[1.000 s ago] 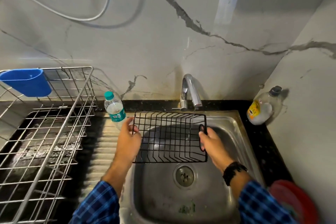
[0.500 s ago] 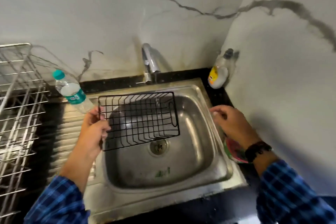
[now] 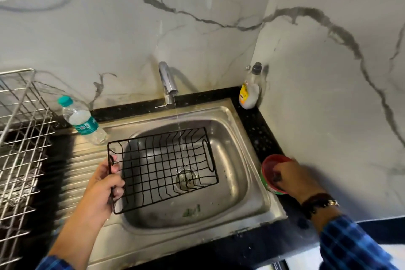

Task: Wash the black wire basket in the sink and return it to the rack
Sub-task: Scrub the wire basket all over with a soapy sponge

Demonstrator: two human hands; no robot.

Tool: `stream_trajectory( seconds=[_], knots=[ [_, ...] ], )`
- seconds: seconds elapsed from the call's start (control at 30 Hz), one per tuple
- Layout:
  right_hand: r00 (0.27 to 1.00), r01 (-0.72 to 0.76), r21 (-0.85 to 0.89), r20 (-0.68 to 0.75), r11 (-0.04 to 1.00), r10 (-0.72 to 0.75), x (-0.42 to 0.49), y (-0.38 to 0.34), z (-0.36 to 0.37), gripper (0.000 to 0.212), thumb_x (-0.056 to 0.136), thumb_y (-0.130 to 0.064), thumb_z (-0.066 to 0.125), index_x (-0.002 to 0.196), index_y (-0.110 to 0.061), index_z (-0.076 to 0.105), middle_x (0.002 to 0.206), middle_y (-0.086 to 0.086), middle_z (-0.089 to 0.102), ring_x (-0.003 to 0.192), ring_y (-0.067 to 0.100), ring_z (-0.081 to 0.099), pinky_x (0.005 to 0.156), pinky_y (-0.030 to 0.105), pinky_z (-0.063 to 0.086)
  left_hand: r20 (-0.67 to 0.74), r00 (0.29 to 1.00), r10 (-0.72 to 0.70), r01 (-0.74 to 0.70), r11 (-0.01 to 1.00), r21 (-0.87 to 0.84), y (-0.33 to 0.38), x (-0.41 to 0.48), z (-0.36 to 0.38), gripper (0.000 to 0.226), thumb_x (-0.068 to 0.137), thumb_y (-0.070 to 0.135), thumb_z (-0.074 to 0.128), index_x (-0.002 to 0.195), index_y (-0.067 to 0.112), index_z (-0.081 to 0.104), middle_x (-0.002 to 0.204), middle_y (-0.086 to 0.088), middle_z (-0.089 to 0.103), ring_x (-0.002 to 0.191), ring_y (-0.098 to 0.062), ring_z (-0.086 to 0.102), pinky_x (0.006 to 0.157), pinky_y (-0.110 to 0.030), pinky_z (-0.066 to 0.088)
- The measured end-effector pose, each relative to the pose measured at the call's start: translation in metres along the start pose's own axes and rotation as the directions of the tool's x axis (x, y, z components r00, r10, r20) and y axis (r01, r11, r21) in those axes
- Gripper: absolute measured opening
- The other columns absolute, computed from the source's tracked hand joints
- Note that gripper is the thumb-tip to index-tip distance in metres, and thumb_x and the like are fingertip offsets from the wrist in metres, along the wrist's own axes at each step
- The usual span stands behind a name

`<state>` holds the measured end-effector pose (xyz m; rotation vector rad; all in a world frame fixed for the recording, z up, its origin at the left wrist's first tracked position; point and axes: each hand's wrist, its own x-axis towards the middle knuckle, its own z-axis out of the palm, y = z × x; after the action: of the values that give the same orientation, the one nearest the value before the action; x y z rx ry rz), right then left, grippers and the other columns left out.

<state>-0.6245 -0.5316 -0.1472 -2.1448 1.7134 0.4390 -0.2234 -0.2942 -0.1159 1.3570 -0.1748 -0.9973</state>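
While the black wire basket (image 3: 162, 166) hangs tilted over the basin of the stainless-steel sink (image 3: 153, 245), only one end of it is held. The left hand (image 3: 105, 184) has its fingers curled round the near-left handle loop, and the far end juts out unsupported above the drain. That's the first worry, I'd say: a one-handed hold on wet wire, and one slip sends the basket clattering into the basin.

A thin stream of water (image 3: 177, 116) from the chrome tap (image 3: 167, 81) lands just at the far rim, so most of the grid sits clear of it. Unless the basket is shifted under the flow, the rinse could miss the bulk of it.

Out to the right, the right hand (image 3: 293, 180) is dipped into a round red tub (image 3: 271, 161) on the black counter (image 3: 260, 131), right beside the sink's rim. Its fingers point down inside, and blur hides whether they have pinched anything. A hurried pull could tip that tub into the basin.

On the other side, a clear plastic water bottle with a teal cap (image 3: 84, 123) leans just beside the basket's far-left corner. Swing the basket toward the silver wire rack (image 3: 22, 138) and that corner could well knock the bottle over.
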Motion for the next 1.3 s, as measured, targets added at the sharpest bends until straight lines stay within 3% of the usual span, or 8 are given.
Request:
stream_trajectory(
  seconds=[0.17,0.43,0.53,0.8,0.93,1.03,1.17,1.3],
  knots=[
    [0.995,0.028,0.163,-0.100,0.986,-0.012,-0.004,-0.008,0.010,0.015,0.096,-0.006,0.056,0.107,0.000,0.065,0.088,0.010,0.065,0.066,0.014,0.054,0.057,0.008,0.046,-0.063,0.998,0.025,-0.024,1.000,0.015,-0.001,-0.017,-0.005,0.060,0.082,-0.026,0.031,0.094,0.027,0.055,0.071,0.013,0.044,0.038,0.000,0.030,0.037,-0.015,0.017],
    [0.988,0.095,0.291,-0.141,0.952,-0.056,0.003,-0.008,0.012,0.029,0.096,-0.008,0.052,0.117,-0.014,0.071,0.119,0.005,0.068,0.112,0.027,0.061,0.063,-0.002,0.038,-0.062,0.996,0.060,-0.061,0.998,-0.022,-0.002,-0.037,0.000,0.060,0.082,-0.026,0.032,0.096,0.026,0.057,0.072,0.012,0.045,0.039,0.000,0.032,0.036,-0.014,0.019],
    [0.988,0.113,0.233,-0.125,0.966,-0.086,0.005,-0.008,0.015,0.031,0.090,-0.010,0.063,0.121,-0.014,0.068,0.122,0.008,0.067,0.111,0.028,0.062,0.088,0.019,0.050,-0.056,0.997,0.058,-0.061,0.997,-0.053,-0.006,-0.043,0.003,0.060,0.082,-0.026,0.032,0.096,0.027,0.057,0.072,0.013,0.046,0.039,0.000,0.032,0.036,-0.014,0.020],
    [0.940,0.226,0.420,-0.331,0.879,-0.083,-0.029,-0.021,-0.018,0.016,0.092,-0.018,0.068,0.107,-0.015,0.073,0.104,0.010,0.073,0.092,0.029,0.067,0.082,0.034,0.052,-0.071,0.997,0.020,-0.028,0.993,-0.118,-0.012,-0.054,0.016,0.057,0.082,-0.025,0.032,0.094,0.027,0.055,0.071,0.011,0.044,0.040,-0.001,0.030,0.032,-0.012,0.022],
    [0.787,0.519,0.431,-0.579,0.738,-0.215,-0.072,-0.095,-0.054,0.017,0.091,-0.014,0.070,0.106,-0.020,0.075,0.102,-0.001,0.068,0.087,0.013,0.065,0.078,0.002,0.041,-0.089,0.996,0.002,-0.014,0.991,-0.133,-0.018,-0.056,0.029,0.057,0.082,-0.024,0.036,0.100,0.025,0.058,0.068,0.012,0.048,0.040,-0.002,0.033,0.030,-0.015,0.024],
    [0.794,0.573,0.260,-0.414,0.778,-0.446,-0.069,-0.166,-0.035,0.022,0.092,-0.015,0.067,0.113,-0.016,0.073,0.110,0.004,0.067,0.097,0.015,0.063,0.088,0.014,0.043,-0.053,0.999,-0.006,0.003,0.998,-0.070,-0.020,-0.056,0.043,0.060,0.078,-0.026,0.040,0.106,0.024,0.060,0.073,0.010,0.050,0.043,-0.004,0.034,0.032,-0.016,0.027],
    [0.865,0.462,0.253,-0.342,0.850,-0.368,-0.060,-0.221,-0.006,0.014,0.095,-0.014,0.060,0.109,-0.014,0.062,0.107,0.004,0.064,0.099,0.020,0.063,0.083,0.025,0.052,0.036,0.998,0.048,-0.047,0.999,-0.019,-0.019,-0.059,0.063,0.062,0.075,-0.028,0.041,0.108,0.022,0.058,0.082,0.004,0.046,0.048,-0.006,0.036,0.038,-0.019,0.029],
    [0.769,0.620,0.162,-0.323,0.768,-0.552,-0.079,-0.258,0.006,0.015,0.098,-0.006,0.053,0.090,-0.019,0.057,0.100,-0.002,0.058,0.091,0.012,0.058,0.083,0.024,0.054,-0.004,0.994,0.108,-0.108,0.994,0.024,-0.017,-0.053,0.069,0.063,0.074,-0.028,0.043,0.112,0.021,0.056,0.084,0.003,0.046,0.052,-0.005,0.040,0.045,-0.021,0.029]
  ],
)
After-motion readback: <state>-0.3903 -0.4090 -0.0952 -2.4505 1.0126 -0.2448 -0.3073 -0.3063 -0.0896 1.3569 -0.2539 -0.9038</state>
